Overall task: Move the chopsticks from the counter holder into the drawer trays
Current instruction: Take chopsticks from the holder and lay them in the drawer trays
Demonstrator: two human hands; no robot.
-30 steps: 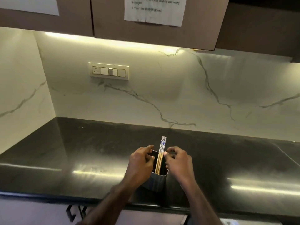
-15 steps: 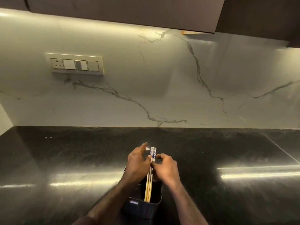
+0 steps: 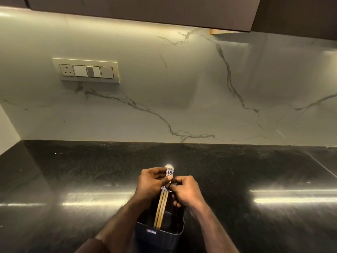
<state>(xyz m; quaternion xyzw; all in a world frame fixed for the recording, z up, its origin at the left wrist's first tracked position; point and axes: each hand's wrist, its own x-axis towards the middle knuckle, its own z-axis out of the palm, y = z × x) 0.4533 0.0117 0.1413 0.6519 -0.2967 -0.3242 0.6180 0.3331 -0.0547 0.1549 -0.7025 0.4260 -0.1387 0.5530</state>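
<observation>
A bundle of light wooden chopsticks (image 3: 161, 207) with blue-and-white patterned tops stands in a dark rectangular holder (image 3: 158, 234) near the front of the black counter (image 3: 73, 179). My left hand (image 3: 151, 183) pinches the chopsticks near their tops, thumb across them. From the other side my right hand (image 3: 186, 190) closes its fingertips on the same bundle. The lower ends remain inside the holder. No drawer or tray is in view.
A white marble backsplash (image 3: 182, 97) rises behind the counter, with a switch and socket plate (image 3: 86, 71) at the left. Dark upper cabinets (image 3: 145, 10) hang overhead. A side wall (image 3: 7, 130) bounds the counter at the far left.
Both hands have closed in from the holder's rim onto the chopstick tops. The view has tilted down and come nearer, so the holder sits lower in frame.
</observation>
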